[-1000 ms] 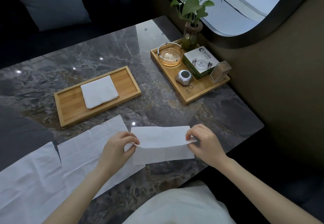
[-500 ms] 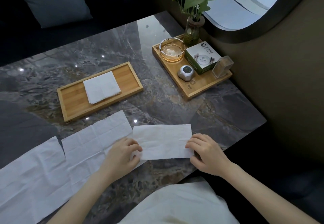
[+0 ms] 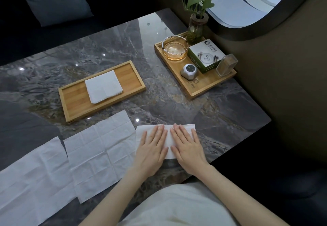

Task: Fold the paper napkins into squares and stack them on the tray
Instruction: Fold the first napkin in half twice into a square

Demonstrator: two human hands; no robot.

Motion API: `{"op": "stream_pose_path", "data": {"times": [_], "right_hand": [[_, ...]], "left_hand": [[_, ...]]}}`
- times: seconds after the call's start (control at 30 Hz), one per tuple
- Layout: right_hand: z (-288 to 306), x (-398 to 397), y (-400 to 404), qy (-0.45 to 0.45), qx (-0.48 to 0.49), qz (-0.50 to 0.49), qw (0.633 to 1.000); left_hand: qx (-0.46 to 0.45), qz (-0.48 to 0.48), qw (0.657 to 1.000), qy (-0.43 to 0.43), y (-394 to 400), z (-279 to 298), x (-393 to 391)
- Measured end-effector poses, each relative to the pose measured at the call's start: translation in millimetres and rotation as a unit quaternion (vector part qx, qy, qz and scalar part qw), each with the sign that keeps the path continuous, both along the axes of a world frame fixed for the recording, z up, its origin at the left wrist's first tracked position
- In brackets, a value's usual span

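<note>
A white napkin folded in half (image 3: pixel 169 141) lies as a long rectangle near the table's front edge. My left hand (image 3: pixel 152 148) and my right hand (image 3: pixel 186 146) rest flat on it side by side, fingers spread, pressing it down. Behind them to the left sits a bamboo tray (image 3: pixel 74 100) with a folded square napkin (image 3: pixel 103 86) lying in its middle. Two unfolded napkins lie to the left: one (image 3: pixel 100 151) touching the half-folded one, another (image 3: pixel 30 181) at the table's left front.
A second bamboo tray (image 3: pixel 203 87) at the back right carries a glass ashtray (image 3: pixel 175 49), a small box (image 3: pixel 206 55), a silver gadget (image 3: pixel 188 71), a toothpick holder (image 3: pixel 226 64) and a plant vase (image 3: pixel 196 28). The dark marble table (image 3: pixel 177 105) ends just right of my right hand.
The lifted upper half of the napkin came down onto the lower half. Both hands let go of its edges and moved inward to lie flat on top.
</note>
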State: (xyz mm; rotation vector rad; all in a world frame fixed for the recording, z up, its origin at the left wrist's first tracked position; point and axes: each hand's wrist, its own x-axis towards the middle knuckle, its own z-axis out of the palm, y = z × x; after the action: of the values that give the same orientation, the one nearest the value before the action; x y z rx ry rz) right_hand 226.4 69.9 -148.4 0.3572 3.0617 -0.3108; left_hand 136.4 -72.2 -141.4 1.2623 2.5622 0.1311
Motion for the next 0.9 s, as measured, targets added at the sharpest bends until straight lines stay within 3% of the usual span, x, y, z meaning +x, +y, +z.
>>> {"op": "stream_pose_path", "data": {"times": [0.43,0.63,0.9], "right_hand": [[1,16,26,-0.019,-0.009,-0.007,1.0],[2,17,8,-0.005,-0.017,0.05,0.999],[-1,44,38,-0.016,-0.022,0.026,0.999]], "left_hand": [[-0.035,0.131,0.989,0.052,-12,9,-11],[-0.005,0.006,0.999,0.033,9,9,8],[-0.017,0.035,0.998,0.046,-14,-5,5]]}}
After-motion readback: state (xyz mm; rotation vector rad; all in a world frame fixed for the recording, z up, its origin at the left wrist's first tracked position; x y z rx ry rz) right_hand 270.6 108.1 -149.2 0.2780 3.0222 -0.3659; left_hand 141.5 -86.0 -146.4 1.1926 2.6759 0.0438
